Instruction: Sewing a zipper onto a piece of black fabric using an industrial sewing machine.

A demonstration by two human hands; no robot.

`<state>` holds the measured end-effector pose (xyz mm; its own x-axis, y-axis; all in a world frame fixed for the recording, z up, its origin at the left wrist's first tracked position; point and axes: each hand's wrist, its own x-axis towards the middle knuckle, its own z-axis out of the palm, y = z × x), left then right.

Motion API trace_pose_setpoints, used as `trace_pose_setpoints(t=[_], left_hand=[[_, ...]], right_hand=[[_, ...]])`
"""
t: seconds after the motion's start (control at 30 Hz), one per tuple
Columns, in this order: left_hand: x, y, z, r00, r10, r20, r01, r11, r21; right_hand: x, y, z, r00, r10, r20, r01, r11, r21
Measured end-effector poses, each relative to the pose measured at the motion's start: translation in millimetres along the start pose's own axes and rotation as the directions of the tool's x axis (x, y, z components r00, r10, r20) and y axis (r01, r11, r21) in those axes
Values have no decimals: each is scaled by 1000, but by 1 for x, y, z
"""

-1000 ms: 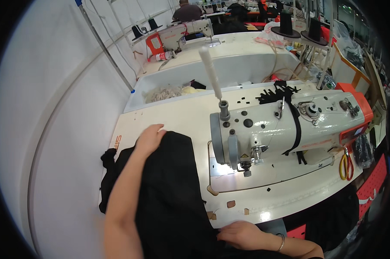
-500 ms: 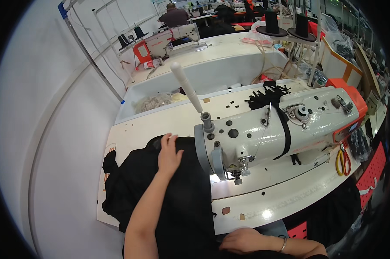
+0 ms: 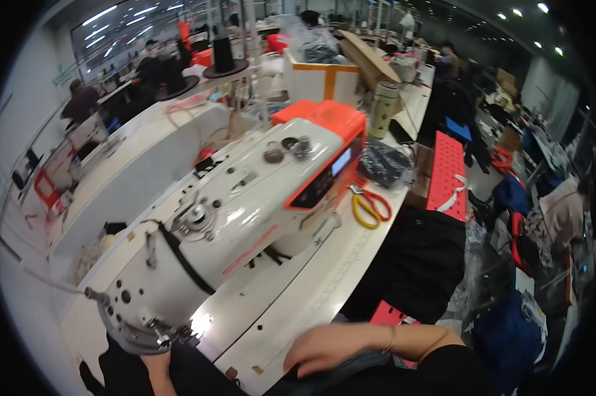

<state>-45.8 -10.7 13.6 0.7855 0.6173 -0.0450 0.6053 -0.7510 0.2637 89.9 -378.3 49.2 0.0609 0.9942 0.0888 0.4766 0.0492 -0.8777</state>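
Black fabric point(image 3: 139, 373) lies at the sewing end of a white and orange sewing machine point(image 3: 245, 191), spilling over the table's near edge. My left hand point(image 3: 156, 362) is on this fabric, close behind the machine's head, which hides its fingers. Beside the table's front edge, my right hand point(image 3: 328, 346) is over dark cloth at my lap. Its fingers curve downward and are blurred, so whether they hold cloth cannot be told. A lit lamp shines by the needle area.
Scissors with yellow and red handles point(image 3: 370, 206) lie on the table's right end, near a black plastic-wrapped bundle point(image 3: 384, 162) and a patterned tumbler point(image 3: 382, 109). More black fabric point(image 3: 423, 257) drapes over a red perforated board point(image 3: 446, 175). Thread cones point(image 3: 223, 56) stand behind.
The view has swung to the right, bringing the aisle and black fabric pile into sight. My left hand, plainly visible on the fabric before, is now mostly hidden by the machine head.
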Motion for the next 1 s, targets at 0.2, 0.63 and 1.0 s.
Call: trace_pose_setpoints(t=[0.2,0.63,1.0], left_hand=[[1,-52,30,941,34,-336,-39,999,-10],[10,-39,23,962,9,-272,-4,1000,18],[-2,-22,12,936,46,-350,-123,972,-200]], right_hand=[[-110,60,-131,193,21,-981,-706,697,-124],[-178,129,-270,-49,24,-999,-929,367,54],[-176,117,-303,46,131,-990,-998,56,-39]])
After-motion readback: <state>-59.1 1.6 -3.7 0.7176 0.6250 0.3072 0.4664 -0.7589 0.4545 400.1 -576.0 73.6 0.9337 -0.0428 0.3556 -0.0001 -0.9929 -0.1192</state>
